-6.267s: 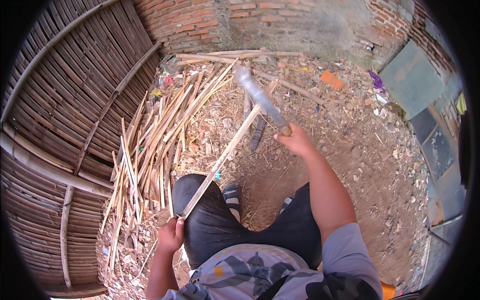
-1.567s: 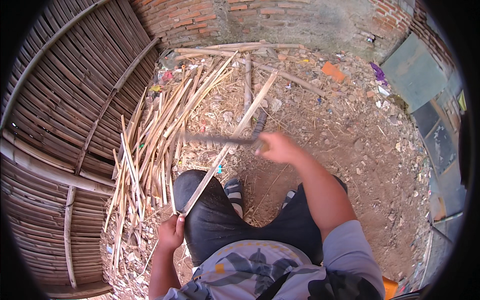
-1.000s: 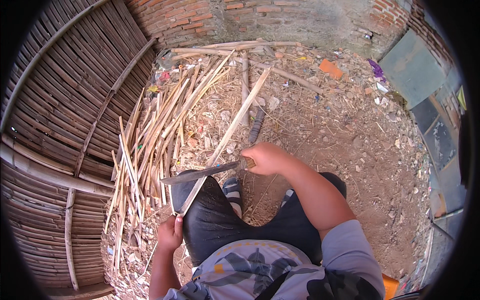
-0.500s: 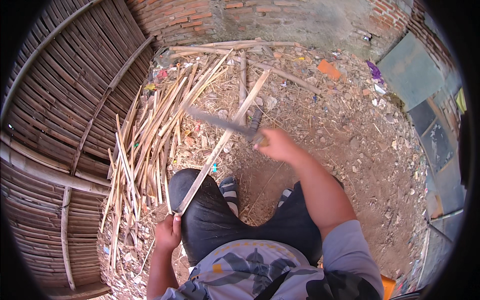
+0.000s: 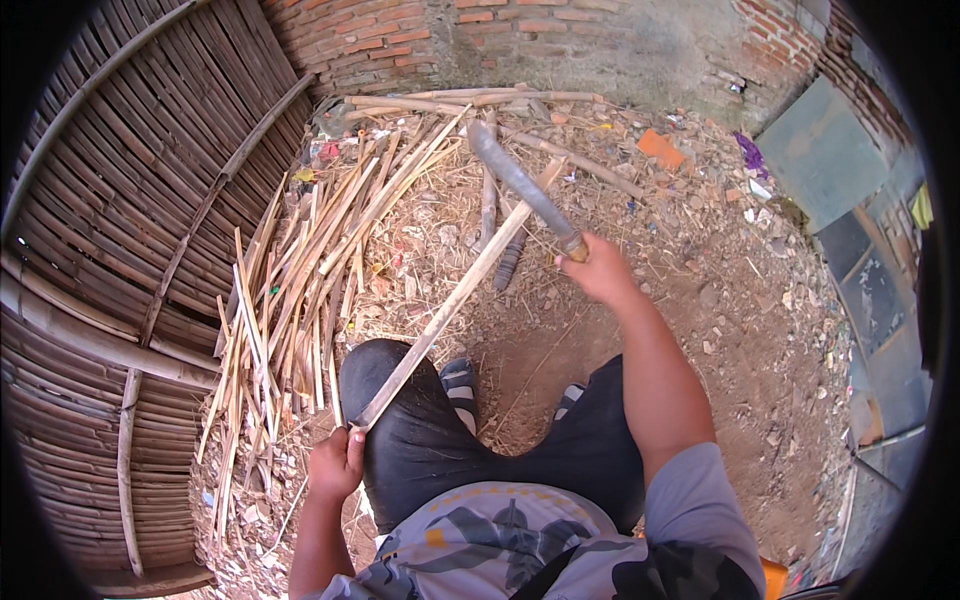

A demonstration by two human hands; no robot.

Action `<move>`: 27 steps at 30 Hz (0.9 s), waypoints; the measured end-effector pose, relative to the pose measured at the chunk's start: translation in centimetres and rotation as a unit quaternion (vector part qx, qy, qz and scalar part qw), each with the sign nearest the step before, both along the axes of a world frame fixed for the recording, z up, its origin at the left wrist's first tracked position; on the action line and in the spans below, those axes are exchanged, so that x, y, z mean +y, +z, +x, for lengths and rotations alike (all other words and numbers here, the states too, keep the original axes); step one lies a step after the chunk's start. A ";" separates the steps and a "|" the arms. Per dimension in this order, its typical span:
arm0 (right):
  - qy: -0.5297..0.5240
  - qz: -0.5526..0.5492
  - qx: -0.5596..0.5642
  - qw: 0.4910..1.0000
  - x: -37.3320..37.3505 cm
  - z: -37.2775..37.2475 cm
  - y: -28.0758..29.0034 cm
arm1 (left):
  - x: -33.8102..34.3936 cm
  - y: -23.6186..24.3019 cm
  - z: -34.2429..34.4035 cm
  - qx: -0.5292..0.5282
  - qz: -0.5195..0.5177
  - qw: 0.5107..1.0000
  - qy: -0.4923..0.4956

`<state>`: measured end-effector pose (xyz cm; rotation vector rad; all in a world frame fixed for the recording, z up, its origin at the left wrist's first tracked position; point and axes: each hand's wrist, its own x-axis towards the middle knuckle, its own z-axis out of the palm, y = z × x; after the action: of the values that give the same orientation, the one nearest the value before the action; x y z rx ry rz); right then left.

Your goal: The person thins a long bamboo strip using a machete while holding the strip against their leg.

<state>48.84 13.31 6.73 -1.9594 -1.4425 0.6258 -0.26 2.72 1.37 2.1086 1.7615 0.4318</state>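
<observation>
My left hand [image 5: 335,462] grips the lower end of a long, pale bamboo strip [image 5: 445,312], beside my bent left knee [image 5: 390,375] in dark trousers. The strip slants up and away to the right over the ground. My right hand [image 5: 600,268] is closed round the wooden handle of a machete [image 5: 525,188]. Its broad grey blade is raised at the upper part of the strip, angled up to the left; from this view I cannot tell whether they touch. A dark ribbed object [image 5: 508,270] lies on the dirt beneath, partly hidden by the strip.
Many split bamboo strips [image 5: 300,300] are heaped along a slatted bamboo wall [image 5: 150,170] on the left. Bamboo poles [image 5: 420,102] lie before a weathered brick wall [image 5: 540,40]. Grey panels [image 5: 820,150] lean on the right. Litter and stones cover much of the dirt ground [image 5: 700,300].
Half a second ago the machete lay across the strip; now my right hand has moved up and right, swinging the blade upward. My left hand stays on the strip's lower end.
</observation>
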 end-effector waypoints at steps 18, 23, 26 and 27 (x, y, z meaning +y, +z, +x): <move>-0.038 -0.010 0.075 0.996 1.0 1.3 -1.8 | 0.1 0.3 0.3 -0.014 0.002 1.000 0.001; 0.121 0.007 0.022 0.992 0.2 -3.4 -2.4 | 0.0 0.4 0.2 -0.007 -0.016 1.000 0.015; 0.291 0.033 -0.133 0.947 -0.6 -6.9 -2.6 | -0.1 0.9 0.2 0.030 -0.013 0.999 0.016; 0.324 0.021 -0.174 0.930 -0.8 -8.0 -2.2 | -0.1 1.0 0.1 0.045 -0.012 0.999 0.017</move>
<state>40.89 12.51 4.52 -1.5888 -2.3419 0.5215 -0.18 2.58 2.42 2.1146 1.8464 0.3275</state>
